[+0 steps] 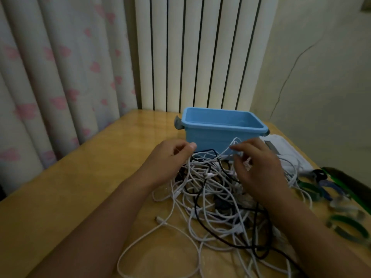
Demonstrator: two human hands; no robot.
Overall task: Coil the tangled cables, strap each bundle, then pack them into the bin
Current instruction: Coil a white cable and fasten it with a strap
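Tangled cables (216, 199) being handled on a wooden table (70, 197) in a dim room corner.

The heap is lying on the tabletop just in front of the blue bin (218, 135), which is standing open near the far edge. White strands are being pinched by the left hand (168, 159) with curled fingers, and a raised white loop is being gripped by the right hand (259, 169). Green and blue straps (347, 225) are lying at the right. A flowered curtain (50, 77) and white radiator (196, 53) are standing behind.

Both forearms are bare to the frame's edge, and the hands (210, 163) wear no rings.
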